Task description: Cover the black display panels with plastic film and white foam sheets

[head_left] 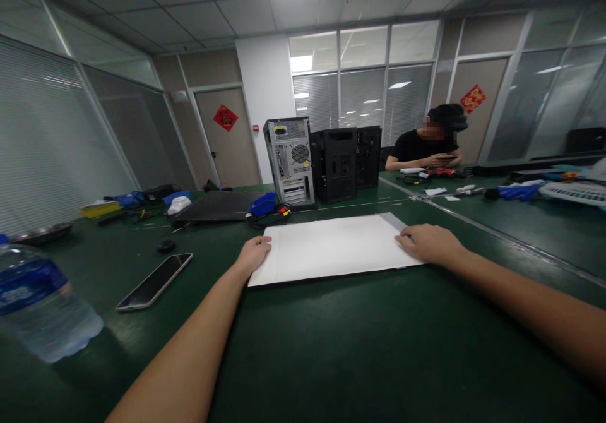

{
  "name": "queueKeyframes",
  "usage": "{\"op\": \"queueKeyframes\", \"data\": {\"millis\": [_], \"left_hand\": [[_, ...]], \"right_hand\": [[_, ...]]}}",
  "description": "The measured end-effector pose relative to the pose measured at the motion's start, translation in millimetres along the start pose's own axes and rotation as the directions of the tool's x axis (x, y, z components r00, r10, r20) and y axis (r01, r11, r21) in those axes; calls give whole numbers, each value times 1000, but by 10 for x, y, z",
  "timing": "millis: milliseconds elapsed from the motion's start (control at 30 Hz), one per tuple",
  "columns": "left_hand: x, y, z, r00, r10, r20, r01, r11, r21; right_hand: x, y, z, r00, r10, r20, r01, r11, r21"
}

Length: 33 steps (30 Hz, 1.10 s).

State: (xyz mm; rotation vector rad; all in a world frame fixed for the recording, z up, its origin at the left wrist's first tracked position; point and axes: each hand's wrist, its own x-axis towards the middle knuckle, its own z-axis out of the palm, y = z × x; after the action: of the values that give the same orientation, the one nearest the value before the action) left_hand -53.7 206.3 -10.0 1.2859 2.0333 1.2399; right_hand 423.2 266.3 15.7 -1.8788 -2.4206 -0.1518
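A flat white panel (331, 246) lies on the dark green table (331, 347) in front of me. My left hand (253, 254) grips the panel's left edge, fingers curled around it. My right hand (428, 244) holds the right edge, fingers bent over the rim near a grey strip at the panel's corner. Both arms reach forward from the near edge of the table.
A phone (155, 280) lies face up at the left, a water bottle (40, 306) on its side nearer me. Computer towers (291, 161) and a black case (338, 164) stand behind the panel. Tools clutter the far left. A seated person (428, 145) works at the back right.
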Motion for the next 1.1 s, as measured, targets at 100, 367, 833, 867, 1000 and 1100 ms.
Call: {"op": "queueKeyframes", "data": {"millis": [100,367,833,867,1000,1100], "left_hand": [[3,1,-1,1000,3,-4,-3,1000,12],[-95,84,-35,1000,7,6,-7,1000,16],[-53,59,-6,999,-30,-13,30,999,-19],[-50,57,-4,999,-35,-10,35,999,-24],[-41,51,2,999,-50,3,50,998,-49],[-44,52,2,998,-59,4,59,996,-63]], "right_hand": [[-38,-63,-29,999,-34,-26,34,999,-5],[-86,-137,-14,977,-178,-114,179,984,0],[-124,-183,-9,952,-275,-136,278,961,4],[-127,-186,-15,951,-278,-137,282,959,6],[-141,-199,-32,946,-292,-140,296,955,9],[-147,-202,-34,943,-299,-145,304,952,15]]}}
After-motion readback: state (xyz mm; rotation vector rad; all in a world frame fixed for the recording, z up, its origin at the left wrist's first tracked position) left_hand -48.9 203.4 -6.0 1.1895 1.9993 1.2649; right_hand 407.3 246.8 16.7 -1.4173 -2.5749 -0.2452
